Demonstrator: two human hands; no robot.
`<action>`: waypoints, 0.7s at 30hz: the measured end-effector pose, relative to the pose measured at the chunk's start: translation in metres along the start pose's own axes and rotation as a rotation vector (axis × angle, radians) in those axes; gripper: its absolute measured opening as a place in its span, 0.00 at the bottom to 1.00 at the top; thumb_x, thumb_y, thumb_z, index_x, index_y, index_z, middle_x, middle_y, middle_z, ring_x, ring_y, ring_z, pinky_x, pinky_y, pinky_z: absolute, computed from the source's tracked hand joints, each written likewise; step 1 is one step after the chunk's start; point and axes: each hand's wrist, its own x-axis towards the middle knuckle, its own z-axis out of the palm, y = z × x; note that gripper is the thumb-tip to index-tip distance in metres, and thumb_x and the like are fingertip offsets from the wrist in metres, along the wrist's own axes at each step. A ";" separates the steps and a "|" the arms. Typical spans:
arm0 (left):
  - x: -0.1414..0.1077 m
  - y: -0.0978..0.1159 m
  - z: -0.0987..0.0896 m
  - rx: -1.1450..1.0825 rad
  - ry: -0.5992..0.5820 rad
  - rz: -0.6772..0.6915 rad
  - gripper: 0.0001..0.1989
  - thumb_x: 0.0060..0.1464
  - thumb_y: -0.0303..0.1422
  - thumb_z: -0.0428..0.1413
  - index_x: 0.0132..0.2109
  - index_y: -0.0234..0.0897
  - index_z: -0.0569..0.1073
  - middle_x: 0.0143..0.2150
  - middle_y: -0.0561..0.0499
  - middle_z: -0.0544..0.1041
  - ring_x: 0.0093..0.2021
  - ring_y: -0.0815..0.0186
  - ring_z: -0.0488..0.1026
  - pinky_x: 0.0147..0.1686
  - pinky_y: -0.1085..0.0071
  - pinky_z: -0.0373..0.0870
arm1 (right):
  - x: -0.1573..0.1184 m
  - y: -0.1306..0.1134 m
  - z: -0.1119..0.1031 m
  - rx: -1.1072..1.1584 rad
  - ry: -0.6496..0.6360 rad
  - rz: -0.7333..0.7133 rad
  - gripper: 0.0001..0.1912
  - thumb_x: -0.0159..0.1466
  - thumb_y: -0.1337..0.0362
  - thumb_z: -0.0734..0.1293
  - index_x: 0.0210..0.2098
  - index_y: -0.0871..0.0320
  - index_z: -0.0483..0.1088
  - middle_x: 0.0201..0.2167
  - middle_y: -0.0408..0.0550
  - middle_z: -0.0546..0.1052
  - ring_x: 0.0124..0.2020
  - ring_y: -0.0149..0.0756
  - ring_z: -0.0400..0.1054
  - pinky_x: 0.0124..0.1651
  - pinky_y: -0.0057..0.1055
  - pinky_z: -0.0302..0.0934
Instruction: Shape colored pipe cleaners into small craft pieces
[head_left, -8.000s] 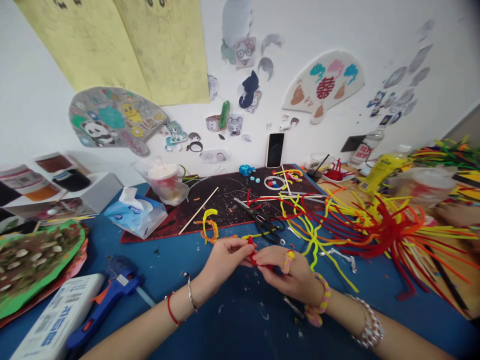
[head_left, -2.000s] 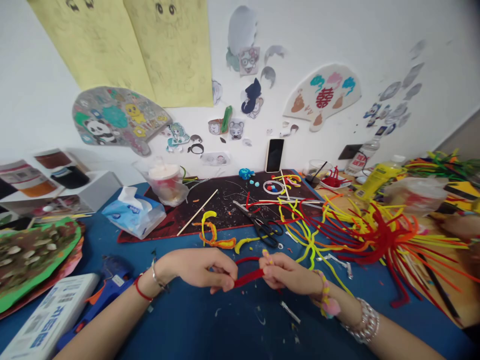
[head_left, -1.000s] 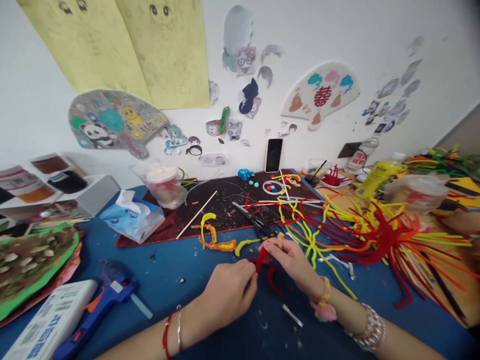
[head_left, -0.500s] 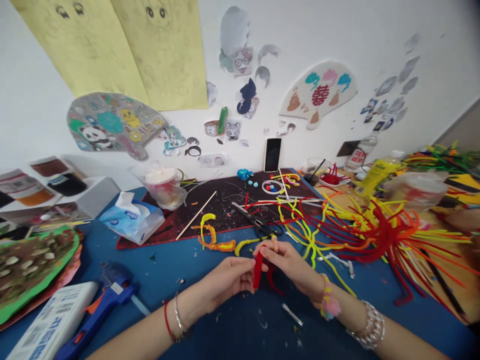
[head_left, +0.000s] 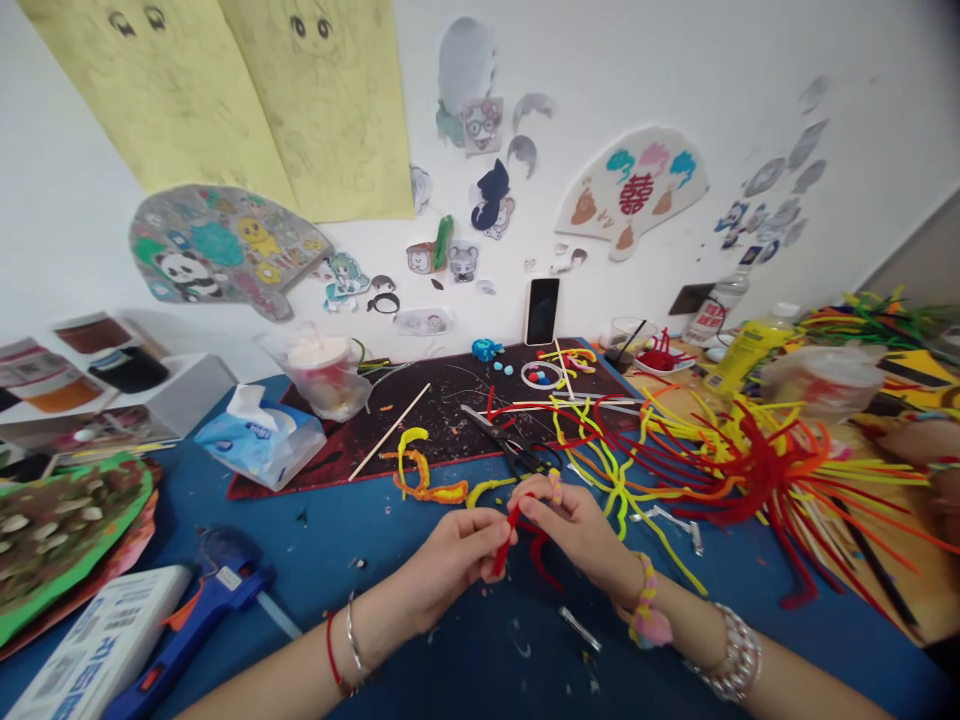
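Note:
Close together above the blue table, my left hand (head_left: 466, 548) and my right hand (head_left: 559, 520) both pinch a red pipe cleaner (head_left: 506, 541). It slants between my fingertips, and a curled red length (head_left: 541, 562) hangs below my right hand. Just beyond my hands lie black-handled scissors (head_left: 517, 447) and a curved yellow pipe cleaner piece (head_left: 491, 488). A twisted yellow and orange piece (head_left: 435, 490) rests to the left of these. Several yellow and red pipe cleaners (head_left: 757, 470) spread in a loose heap on the right.
A blue glue gun (head_left: 217, 590) and a white box (head_left: 97, 640) lie at front left, with a tissue pack (head_left: 262, 435) behind. A phone (head_left: 542, 311) leans on the wall. Bottles (head_left: 754, 345) stand at back right. Another person's hand (head_left: 919, 440) shows at the right edge.
The red pipe cleaner has turned from nearly upright to a slant as my left fingers closed further over it. My right hand stays nearly in place. The view shifted slightly.

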 end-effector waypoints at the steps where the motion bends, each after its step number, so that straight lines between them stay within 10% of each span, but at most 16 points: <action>1: 0.001 -0.001 0.000 0.003 0.023 0.009 0.11 0.48 0.36 0.56 0.27 0.31 0.69 0.17 0.57 0.62 0.19 0.76 0.58 0.23 0.76 0.52 | 0.000 0.000 0.000 -0.049 0.036 -0.020 0.09 0.60 0.61 0.62 0.29 0.57 0.70 0.31 0.46 0.73 0.35 0.34 0.66 0.43 0.33 0.59; 12: 0.002 -0.001 0.004 0.100 0.290 0.136 0.13 0.50 0.39 0.54 0.28 0.32 0.68 0.20 0.56 0.66 0.22 0.75 0.60 0.27 0.76 0.57 | -0.007 -0.006 0.006 -0.548 0.275 -0.423 0.05 0.54 0.69 0.67 0.28 0.52 0.71 0.26 0.42 0.76 0.30 0.35 0.67 0.44 0.41 0.55; 21: 0.004 0.002 0.006 0.133 0.340 0.130 0.13 0.49 0.39 0.54 0.29 0.31 0.69 0.21 0.56 0.66 0.23 0.73 0.62 0.29 0.74 0.59 | -0.011 -0.001 0.020 -0.409 0.283 -0.242 0.04 0.54 0.68 0.65 0.27 0.53 0.72 0.26 0.45 0.77 0.30 0.36 0.70 0.39 0.37 0.62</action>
